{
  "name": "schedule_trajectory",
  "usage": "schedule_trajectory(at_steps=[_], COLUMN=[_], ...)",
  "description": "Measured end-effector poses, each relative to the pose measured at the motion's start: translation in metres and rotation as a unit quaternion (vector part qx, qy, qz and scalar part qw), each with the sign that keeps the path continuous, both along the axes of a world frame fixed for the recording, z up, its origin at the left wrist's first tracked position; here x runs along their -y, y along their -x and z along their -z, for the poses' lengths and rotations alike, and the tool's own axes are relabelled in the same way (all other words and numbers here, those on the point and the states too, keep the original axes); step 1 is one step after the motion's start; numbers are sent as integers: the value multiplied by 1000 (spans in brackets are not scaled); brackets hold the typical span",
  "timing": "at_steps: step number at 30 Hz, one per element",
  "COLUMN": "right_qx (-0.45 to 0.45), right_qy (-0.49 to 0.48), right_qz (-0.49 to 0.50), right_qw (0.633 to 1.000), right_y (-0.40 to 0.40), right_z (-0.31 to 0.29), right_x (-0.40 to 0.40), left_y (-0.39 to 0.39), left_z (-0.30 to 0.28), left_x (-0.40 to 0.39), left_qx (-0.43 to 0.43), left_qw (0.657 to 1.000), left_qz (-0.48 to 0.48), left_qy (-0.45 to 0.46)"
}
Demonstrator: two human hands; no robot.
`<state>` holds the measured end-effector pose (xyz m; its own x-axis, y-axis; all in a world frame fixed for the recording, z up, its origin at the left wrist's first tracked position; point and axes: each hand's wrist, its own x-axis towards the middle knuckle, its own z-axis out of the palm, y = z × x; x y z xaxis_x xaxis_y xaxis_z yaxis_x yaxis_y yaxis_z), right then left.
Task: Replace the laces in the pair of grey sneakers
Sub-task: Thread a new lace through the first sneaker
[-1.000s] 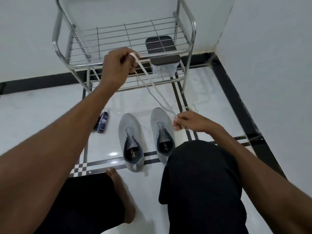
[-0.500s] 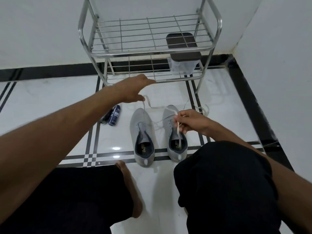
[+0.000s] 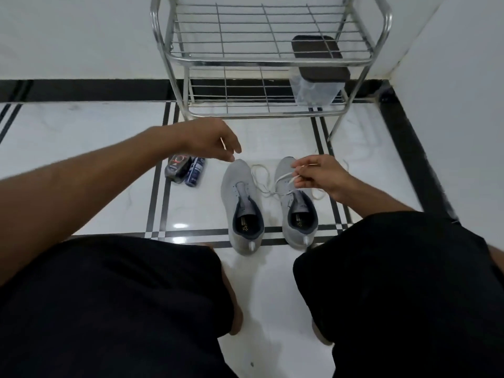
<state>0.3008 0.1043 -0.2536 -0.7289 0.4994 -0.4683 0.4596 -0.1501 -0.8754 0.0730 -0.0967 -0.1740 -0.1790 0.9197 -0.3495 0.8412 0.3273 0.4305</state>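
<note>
— Right hand (image 3: pixel 317 177) low over the right sneaker (image 3: pixel 296 203), fingers curled and pinching the white lace (image 3: pixel 283 177) close to its tip. Held so near the end, probably, for aiming it into an eyelet.

— And the left hand (image 3: pixel 215 143)?

— Hovering above the toe of the left sneaker (image 3: pixel 241 205), fingers loose and half bent, holding nothing. No contact with the shoe, as far as visible. Placed there, by judgement, to come and steady a shoe or take the other lace end.

— Where exactly the shoes?

— Side by side on the white tiled floor (image 3: pixel 81 165), heels toward the knees, toes toward the metal rack (image 3: pixel 267 58). Convenient so: both openings up and within reach of both hands.

— Already threaded, the lace?

— Hard to say; too thin and pale against the tile. Seems to cross the front of the right sneaker, with loose loops lying on the floor between the two toes and another loop at the right side. Left sneaker without any lace in its eyelets, apparently.

— Anything else around?

— Two small cans (image 3: pixel 186 170) lying on the floor left of the shoes, well apart from the hands. On the lower shelf of the rack, a clear container with dark lid (image 3: pixel 317 83).

— So the stage?

— Early, by judgement: lacing of the first shoe only begun, second shoe waiting.
</note>
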Motion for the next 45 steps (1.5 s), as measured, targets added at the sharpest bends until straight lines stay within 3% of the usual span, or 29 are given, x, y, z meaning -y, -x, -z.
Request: schedule_trajectory(at_steps=[4,10,18,22,24,26,28,29,30,32,34,36,38,39,43,45], right_qx=[4,-45,-30,-12,40,137,180,149,97,0,-13,7,2,-1,17,28], right_qy=[53,179,280,280,225,-1,-308,-405,-445,-416,-329,-282,-294,-304,-321,-344], right_qz=[-20,36,90,136,120,10,-117,-139,-149,-209,-273,-250,-196,-184,-165,-186], right_qw=[998,982,955,950,966,991,927,891,878,885,904,926,935,935,932,920], right_y=[11,28,51,55,56,56,57,61,67,77,85,86,83,81,81,86], right_z=[9,25,70,90,99,104,105,104,103,106,115,125,137,142,152,157], right_x=[7,7,0,-5,-5,-3,-1,3,8,17,24,23,17,14,8,10], left_y=[-2,-8,-34,-35,-34,-32,-33,-33,-34,-37,-37,-35,-33,-32,-36,-39], left_z=[11,44,149,185,199,207,211,214,216,218,220,222,225,227,239,245], left_x=[2,2,-31,-34,-35,-36,-39,-41,-43,-47,-49,-47,-42,-38,-23,-20], left_qx=[48,73,104,119,132,133,136,147,171,246,313,358,372,345,72,24], left_qw=[999,997,976,970,965,960,954,949,939,904,861,819,795,803,917,941], left_qz=[1,-15,-166,-196,-213,-228,-239,-250,-268,-320,-372,-418,-447,-453,-369,-329], left_qy=[-5,-25,-90,-81,-80,-97,-119,-125,-130,-139,-149,-161,-172,-174,-130,-81])
